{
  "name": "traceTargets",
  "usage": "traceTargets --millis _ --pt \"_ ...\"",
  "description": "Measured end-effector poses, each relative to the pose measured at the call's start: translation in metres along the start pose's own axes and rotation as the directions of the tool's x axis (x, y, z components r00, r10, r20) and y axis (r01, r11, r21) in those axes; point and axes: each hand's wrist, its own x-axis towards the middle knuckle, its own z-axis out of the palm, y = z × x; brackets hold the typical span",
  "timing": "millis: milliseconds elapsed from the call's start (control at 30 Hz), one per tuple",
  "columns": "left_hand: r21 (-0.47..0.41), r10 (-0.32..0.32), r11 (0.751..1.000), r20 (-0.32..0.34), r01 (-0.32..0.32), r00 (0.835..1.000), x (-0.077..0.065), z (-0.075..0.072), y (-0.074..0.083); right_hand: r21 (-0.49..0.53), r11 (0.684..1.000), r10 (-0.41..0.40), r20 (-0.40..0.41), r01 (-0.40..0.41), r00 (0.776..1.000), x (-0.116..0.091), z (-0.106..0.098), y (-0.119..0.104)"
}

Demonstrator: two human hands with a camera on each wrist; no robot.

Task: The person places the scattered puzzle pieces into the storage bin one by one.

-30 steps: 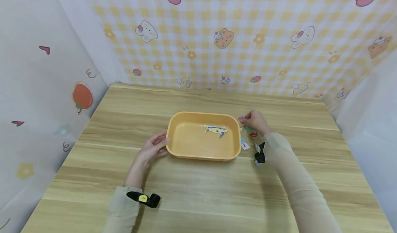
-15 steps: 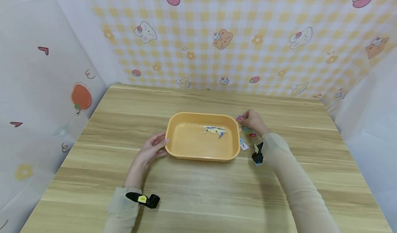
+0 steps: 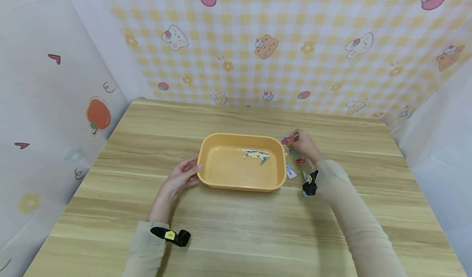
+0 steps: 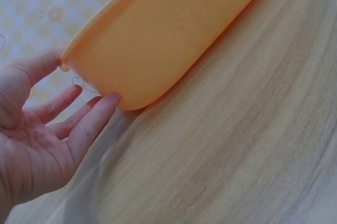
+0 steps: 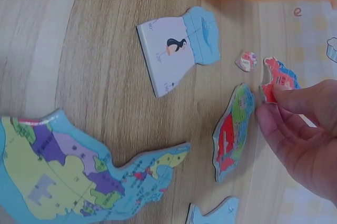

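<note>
A yellow-orange plastic tub (image 3: 221,185) stands on the table, with a cream and blue map puzzle piece (image 3: 254,154) lying inside. My left hand (image 3: 182,174) grips its left end: in the left wrist view the thumb lies at the rim and fingertips touch the lower wall. Just off the tub's right end, my right hand (image 3: 303,143) pinches a red and blue map puzzle piece (image 5: 281,77) between thumb and fingers. Below that hand lie a green and red piece (image 5: 233,132) and a tiny piece (image 5: 246,61). The penguin piece (image 5: 176,48) sits beside the tub.
A large multicoloured map piece (image 5: 58,171) and a light blue piece (image 5: 216,213) lie on the wooden table (image 3: 239,232). A yellow checked cloth (image 3: 236,64) hangs behind it, with white cloth on both sides.
The right hand has lifted slightly with the red and blue piece pinched, which now shows more to the left of the fingers. The left hand and the tub stay put.
</note>
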Motion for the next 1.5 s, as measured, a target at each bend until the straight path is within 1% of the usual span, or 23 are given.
traceTargets --millis 100,200,333,433,500,567,733,800,1000,1167,1500 --pt "0.003 -0.003 1.000 -0.001 0.003 1.000 0.001 0.000 0.000 0.006 1.000 -0.011 0.015 0.011 1.000 -0.002 -0.003 0.002" --pt "0.004 -0.005 1.000 -0.001 0.005 1.000 0.001 0.000 -0.001 0.033 0.999 -0.033 0.017 0.033 0.999 -0.003 -0.006 0.003" --pt "0.007 0.002 1.000 0.008 -0.002 1.000 0.002 -0.001 -0.001 0.038 0.997 -0.067 0.007 0.067 0.998 -0.005 -0.011 0.004" --pt "0.008 0.007 1.000 0.013 -0.007 1.000 0.002 -0.002 -0.002 0.008 0.997 -0.083 -0.001 0.083 0.997 -0.009 -0.017 0.001" --pt "0.006 0.009 1.000 0.016 -0.010 1.000 0.001 -0.002 -0.002 0.004 0.997 -0.079 0.003 0.079 0.997 -0.012 -0.020 -0.002" --pt "0.002 0.010 1.000 0.014 -0.010 1.000 0.001 -0.001 -0.002 0.021 0.997 -0.076 0.002 0.076 0.997 -0.014 -0.023 -0.005" --pt "-0.007 0.008 1.000 0.005 -0.008 1.000 0.002 -0.001 -0.002 0.130 0.989 -0.066 0.014 0.064 0.998 -0.016 -0.028 -0.007" --pt "-0.009 0.006 1.000 0.003 -0.006 1.000 0.002 0.000 -0.002 0.151 0.986 -0.073 0.023 0.069 0.997 -0.016 -0.029 -0.008" --pt "0.001 0.006 1.000 0.003 -0.006 1.000 0.001 0.000 -0.001 0.138 0.984 -0.122 0.057 0.113 0.991 -0.019 -0.036 -0.012" --pt "0.002 0.013 1.000 0.010 -0.013 1.000 0.001 0.000 0.000 0.121 0.983 -0.147 0.082 0.137 0.986 -0.022 -0.041 -0.019" --pt "0.006 0.017 1.000 0.022 -0.017 1.000 0.000 0.000 0.000 0.103 0.977 -0.198 0.116 0.187 0.973 -0.030 -0.037 -0.043"
